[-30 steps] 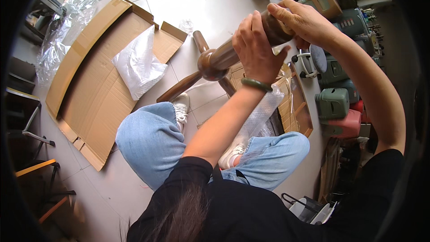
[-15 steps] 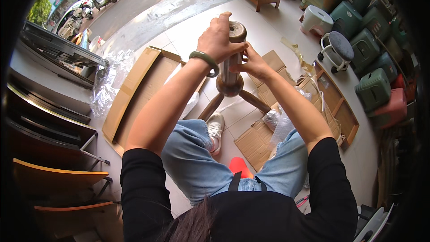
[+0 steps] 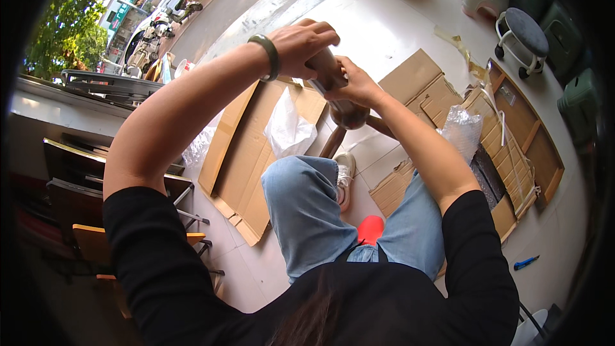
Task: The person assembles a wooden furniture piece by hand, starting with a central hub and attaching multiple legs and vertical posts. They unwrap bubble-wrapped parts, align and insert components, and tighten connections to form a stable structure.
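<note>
A dark wooden pedestal post (image 3: 330,72) with a rounded bulb near its base stands in front of me, leaning up and to the left in the picture. Splayed wooden legs (image 3: 332,143) reach toward the floor below it. My left hand (image 3: 300,48), with a dark green bangle (image 3: 271,57) on the wrist, is closed over the upper end and hides the post's top. Lower down, my right hand (image 3: 354,85) wraps round the shaft from the right side. My knees are apart, with one white shoe (image 3: 345,176) close to the legs.
An open cardboard box (image 3: 240,160) with white plastic sheeting (image 3: 288,127) lies left. On the right are flattened cardboard (image 3: 413,80), bubble wrap (image 3: 462,125), a wooden frame panel (image 3: 532,129), a blue utility knife (image 3: 526,263) and a wheeled stool (image 3: 526,33). Chairs (image 3: 90,237) line the far left.
The view has swung, so the surroundings sit differently. My left hand now covers the post's top, which showed before, and its elbow sticks out farther left. The post appears more tilted.
</note>
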{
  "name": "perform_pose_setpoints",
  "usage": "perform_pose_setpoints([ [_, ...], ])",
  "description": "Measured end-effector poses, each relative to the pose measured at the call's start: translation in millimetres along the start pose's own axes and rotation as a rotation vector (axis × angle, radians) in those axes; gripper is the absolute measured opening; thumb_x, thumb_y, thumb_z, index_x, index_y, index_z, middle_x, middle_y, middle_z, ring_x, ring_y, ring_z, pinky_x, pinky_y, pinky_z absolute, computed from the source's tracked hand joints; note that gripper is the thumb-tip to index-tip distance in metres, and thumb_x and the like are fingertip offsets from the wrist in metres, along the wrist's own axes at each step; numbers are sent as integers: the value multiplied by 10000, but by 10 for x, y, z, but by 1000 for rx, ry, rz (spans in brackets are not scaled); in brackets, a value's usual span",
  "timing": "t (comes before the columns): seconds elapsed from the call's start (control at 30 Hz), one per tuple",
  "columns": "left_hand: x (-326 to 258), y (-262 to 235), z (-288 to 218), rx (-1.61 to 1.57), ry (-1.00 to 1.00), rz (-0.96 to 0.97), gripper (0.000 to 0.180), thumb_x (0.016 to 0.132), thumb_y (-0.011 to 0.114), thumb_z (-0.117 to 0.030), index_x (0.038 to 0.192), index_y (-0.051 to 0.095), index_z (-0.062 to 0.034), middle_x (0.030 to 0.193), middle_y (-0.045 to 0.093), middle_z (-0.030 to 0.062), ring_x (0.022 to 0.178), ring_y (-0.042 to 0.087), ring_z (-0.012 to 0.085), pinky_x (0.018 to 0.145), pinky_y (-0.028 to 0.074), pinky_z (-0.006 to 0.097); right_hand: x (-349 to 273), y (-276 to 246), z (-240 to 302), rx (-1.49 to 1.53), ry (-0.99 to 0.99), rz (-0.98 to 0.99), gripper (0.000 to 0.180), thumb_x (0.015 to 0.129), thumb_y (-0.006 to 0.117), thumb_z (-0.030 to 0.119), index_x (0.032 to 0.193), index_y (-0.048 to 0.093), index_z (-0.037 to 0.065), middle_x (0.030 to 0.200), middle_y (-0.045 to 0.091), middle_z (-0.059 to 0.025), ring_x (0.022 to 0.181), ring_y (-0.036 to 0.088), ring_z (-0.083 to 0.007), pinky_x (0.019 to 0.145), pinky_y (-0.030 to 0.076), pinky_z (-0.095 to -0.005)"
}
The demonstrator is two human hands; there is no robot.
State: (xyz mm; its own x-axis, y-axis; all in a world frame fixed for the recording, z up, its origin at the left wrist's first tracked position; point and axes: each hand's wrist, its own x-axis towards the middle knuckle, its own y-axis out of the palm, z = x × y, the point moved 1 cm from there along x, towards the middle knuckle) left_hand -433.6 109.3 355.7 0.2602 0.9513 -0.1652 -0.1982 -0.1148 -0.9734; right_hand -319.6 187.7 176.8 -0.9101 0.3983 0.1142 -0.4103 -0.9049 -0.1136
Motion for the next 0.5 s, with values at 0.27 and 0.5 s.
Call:
perform_pose_setpoints([
  [0.27,-50,-99,-53,-385,-493,22,714,698,835,-371,1243,486,-70,1130,584,191,1012,626,344,861,529,421,-55,28,-7,7,-38,-46,938,604,867,261,1404,404,100,1380,499,-172,1287,494,-321,1073,416,-383],
  [0.5,-68,-100,184,-28,95,159,759,568,826,-45,1250,512,-157,1225,531,106,1109,558,345,942,488,442,-183,-166,215,-78,-19,-121,1005,637,875,305,1454,346,55,1413,460,-223,1309,464,-362,1075,412,-427],
])
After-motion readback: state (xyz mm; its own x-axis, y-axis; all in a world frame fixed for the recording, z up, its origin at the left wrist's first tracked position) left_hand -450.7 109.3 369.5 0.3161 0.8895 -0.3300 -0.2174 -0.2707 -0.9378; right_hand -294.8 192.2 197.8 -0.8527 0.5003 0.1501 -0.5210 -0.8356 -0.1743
